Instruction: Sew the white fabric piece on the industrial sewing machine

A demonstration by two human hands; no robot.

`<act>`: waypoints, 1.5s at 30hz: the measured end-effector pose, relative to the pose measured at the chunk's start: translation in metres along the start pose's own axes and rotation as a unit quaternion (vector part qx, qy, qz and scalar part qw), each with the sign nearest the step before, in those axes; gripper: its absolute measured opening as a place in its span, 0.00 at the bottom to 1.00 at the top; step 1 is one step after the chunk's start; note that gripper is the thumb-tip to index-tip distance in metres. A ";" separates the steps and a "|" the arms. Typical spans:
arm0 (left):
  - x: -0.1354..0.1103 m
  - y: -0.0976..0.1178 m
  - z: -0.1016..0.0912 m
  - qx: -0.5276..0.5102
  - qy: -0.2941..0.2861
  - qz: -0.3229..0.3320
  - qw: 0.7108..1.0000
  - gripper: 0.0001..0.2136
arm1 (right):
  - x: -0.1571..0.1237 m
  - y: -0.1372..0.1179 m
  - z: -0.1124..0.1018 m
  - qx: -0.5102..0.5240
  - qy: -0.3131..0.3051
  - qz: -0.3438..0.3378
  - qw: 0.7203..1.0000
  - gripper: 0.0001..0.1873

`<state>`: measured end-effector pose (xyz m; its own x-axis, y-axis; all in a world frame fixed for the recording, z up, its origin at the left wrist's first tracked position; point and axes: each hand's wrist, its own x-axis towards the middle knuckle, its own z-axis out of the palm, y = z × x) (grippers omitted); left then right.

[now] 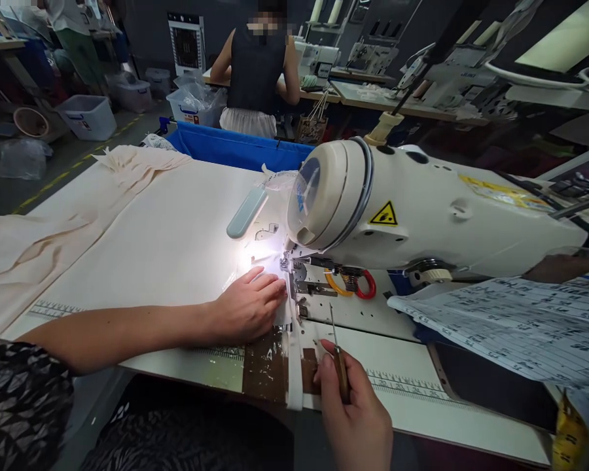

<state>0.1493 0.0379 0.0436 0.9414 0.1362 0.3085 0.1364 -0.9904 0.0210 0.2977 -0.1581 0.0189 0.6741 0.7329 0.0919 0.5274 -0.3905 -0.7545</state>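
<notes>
My left hand (252,304) lies flat by the sewing machine's presser foot (285,263), fingers stretched over a small piece of white fabric (283,315). In my right hand (356,409) is an awl (341,373) with a wooden handle, its thin metal point aimed up and away from me. A narrow white strip (295,376) runs from the foot down over the table's front edge, between my two hands. Above it all is the cream sewing machine (422,196), whose lamp lights the needle area brightly.
Cream fabric (53,242) is spread on the left of the table. A grey-blue oblong object (248,212) lies behind my left hand. Red-and-yellow-handled scissors (366,285) rest under the machine arm. Printed paper (515,327) hangs at right. Beyond the blue cloth bin (240,147) sits a co-worker (259,72).
</notes>
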 end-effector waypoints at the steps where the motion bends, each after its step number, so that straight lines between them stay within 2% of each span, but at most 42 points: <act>1: 0.000 0.000 0.000 0.000 -0.002 0.000 1.000 0.15 | 0.000 0.001 0.000 -0.002 -0.001 0.002 1.000 0.28; 4: -0.001 0.001 -0.001 0.002 -0.002 0.003 1.000 0.16 | -0.001 0.000 0.002 -0.006 0.002 0.002 1.000 0.29; 10: -0.001 0.003 -0.002 0.003 -0.008 0.006 1.000 0.15 | -0.008 -0.013 0.009 -0.007 0.061 0.021 0.998 0.31; 16: 0.000 0.003 -0.003 -0.011 -0.009 0.002 1.000 0.12 | -0.009 -0.018 0.010 0.000 0.056 0.064 0.996 0.31; 20: 0.001 0.001 -0.003 -0.013 -0.011 0.002 1.000 0.12 | -0.010 -0.027 0.010 0.032 0.062 0.075 0.995 0.28; 24: 0.003 -0.003 0.000 -0.011 -0.012 0.001 1.000 0.11 | -0.013 -0.037 0.013 0.110 0.061 0.091 0.988 0.30; 26: 0.004 -0.005 0.001 -0.007 -0.011 -0.002 1.000 0.11 | -0.012 -0.040 0.015 0.124 0.067 0.058 0.988 0.27; 27: 0.005 -0.007 0.001 -0.005 -0.012 -0.005 1.000 0.11 | -0.011 -0.040 0.016 0.114 0.069 0.020 0.991 0.24; 30: 0.009 -0.011 0.002 -0.004 -0.023 -0.013 1.000 0.10 | -0.002 -0.040 0.020 0.057 0.058 -0.145 0.986 0.15; 33: 0.012 -0.015 0.003 -0.011 -0.042 -0.024 0.999 0.11 | 0.010 -0.043 0.028 0.011 0.038 -0.301 0.953 0.12; 35: 0.013 -0.017 0.003 -0.019 -0.055 -0.031 0.998 0.10 | 0.016 -0.046 0.034 -0.027 0.046 -0.365 0.929 0.11; 40: 0.013 -0.019 0.005 -0.027 -0.057 -0.037 0.997 0.13 | 0.025 -0.047 0.048 -0.149 0.072 -0.398 0.902 0.14; 45: 0.012 -0.019 0.008 -0.017 -0.050 -0.031 0.998 0.15 | 0.027 -0.050 0.051 -0.175 0.084 -0.394 0.898 0.16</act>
<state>0.1603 0.0586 0.0394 0.9579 0.1971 0.2088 0.1862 -0.9799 0.0709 0.2633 -0.0907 0.0257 0.0728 0.7754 0.6272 0.9857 0.0401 -0.1639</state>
